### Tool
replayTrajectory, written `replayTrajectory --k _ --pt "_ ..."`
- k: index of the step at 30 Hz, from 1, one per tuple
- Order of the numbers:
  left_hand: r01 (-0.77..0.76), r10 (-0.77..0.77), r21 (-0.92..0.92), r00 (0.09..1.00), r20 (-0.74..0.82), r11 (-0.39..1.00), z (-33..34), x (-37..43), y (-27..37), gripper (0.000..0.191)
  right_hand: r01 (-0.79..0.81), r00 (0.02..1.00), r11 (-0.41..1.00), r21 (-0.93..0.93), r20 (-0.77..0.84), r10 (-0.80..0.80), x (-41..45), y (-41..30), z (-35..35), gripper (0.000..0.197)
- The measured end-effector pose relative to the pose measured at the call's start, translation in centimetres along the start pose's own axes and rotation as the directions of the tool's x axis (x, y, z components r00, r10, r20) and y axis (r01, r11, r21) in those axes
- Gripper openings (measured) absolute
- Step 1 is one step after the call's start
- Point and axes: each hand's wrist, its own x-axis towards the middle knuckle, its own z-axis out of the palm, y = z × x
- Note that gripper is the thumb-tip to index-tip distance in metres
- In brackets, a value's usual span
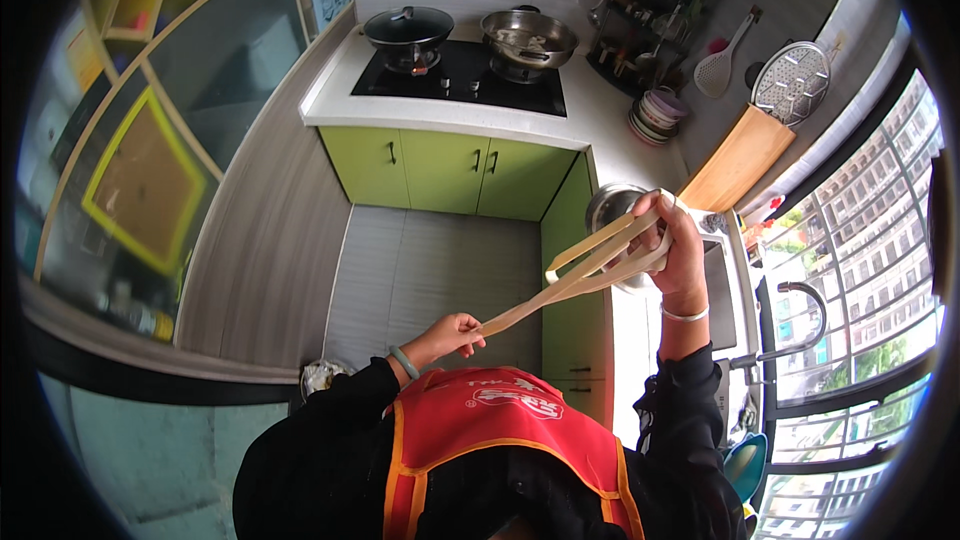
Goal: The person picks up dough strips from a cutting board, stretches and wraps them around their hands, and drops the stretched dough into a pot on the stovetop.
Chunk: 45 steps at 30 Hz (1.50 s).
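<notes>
Long, flat beige strips (pixel 525 307), which look like wide noodles, stretch between my two hands over the floor beside the counter. My left hand (pixel 454 335), low in front of the apron, pinches their lower end. Higher up at the right, my right hand (pixel 681 255) grips the looped upper part, with one loop hanging free to its left. Behind that hand a round stainless steel bowl (pixel 611 202) is partly hidden on the counter. At the back, a steel pan (pixel 551 41) on the right burner holds pale pieces in it.
A lidded dark wok (pixel 409 28) stands on the left burner, with an orange glow beneath. Stacked bowls (pixel 652 116) and a wooden board (pixel 735 157) line the right side. The sink (pixel 720 292) and faucet (pixel 817 307) lie beyond my right arm.
</notes>
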Motion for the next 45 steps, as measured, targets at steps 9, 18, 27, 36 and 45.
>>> replayTrajectory --k 9,18,27,36,45 --pt "-0.003 0.000 0.143 1.000 0.020 0.990 -8.9 14.9 11.4 0.020 0.035 0.995 0.990 -0.138 -0.087 -0.047 18.1 -1.1 -8.0 0.033" --pt "-0.187 0.187 -0.010 0.982 -0.025 0.982 -18.2 28.8 32.3 0.016 0.072 0.996 0.977 -0.202 -0.043 -0.083 40.2 -5.6 -14.4 0.032" --pt "-0.473 0.488 0.142 0.867 -0.101 0.870 -32.0 46.0 55.1 0.013 0.189 0.969 0.873 -0.450 -0.060 -0.241 64.2 -7.0 -13.3 0.029" --pt "-0.330 0.439 0.489 0.890 -0.125 0.807 -43.8 66.4 61.8 0.022 -0.016 0.978 0.687 -0.727 -0.155 -0.141 86.6 4.6 -16.8 0.029" --pt "-0.247 0.564 0.925 0.824 0.044 0.289 -50.9 75.5 60.4 0.019 -0.276 0.955 0.614 -0.739 -0.139 0.262 95.3 15.0 -23.7 0.039"
